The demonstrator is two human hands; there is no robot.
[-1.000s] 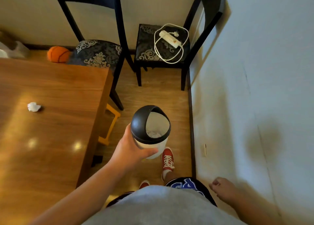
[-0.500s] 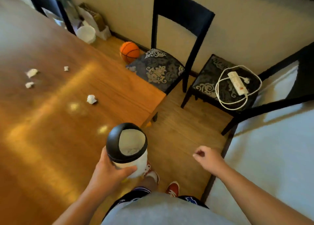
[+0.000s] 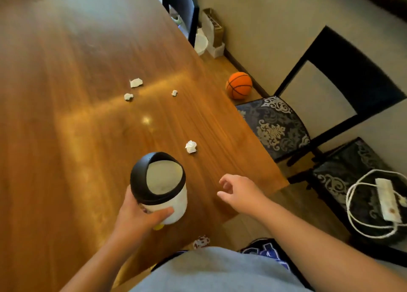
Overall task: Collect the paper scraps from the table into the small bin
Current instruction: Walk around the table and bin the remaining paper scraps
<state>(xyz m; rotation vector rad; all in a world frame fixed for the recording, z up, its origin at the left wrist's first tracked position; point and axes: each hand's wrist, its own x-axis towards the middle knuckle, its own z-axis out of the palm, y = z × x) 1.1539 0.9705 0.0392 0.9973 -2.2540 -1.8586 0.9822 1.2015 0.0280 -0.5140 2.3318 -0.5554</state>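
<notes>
L hand gripping bin | R hand open, empty | nearest scrap on surface ahead, btwn hands, R closer | 3 more further ahead

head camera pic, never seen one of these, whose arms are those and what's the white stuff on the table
There is no machine here. The picture comes from a wide-angle camera worn on a person's head, looking forward and down, so the two arms reaching in from the bottom are that person's own.

The left hand holds a small bin, white with a black lid ring. The right hand is open and empty, over the wooden table.

The white bits are crumpled paper scraps: the nearest scrap lies just beyond the bin, and three more scraps lie farther off. Beside the table are a chair and a basketball on the floor.
</notes>
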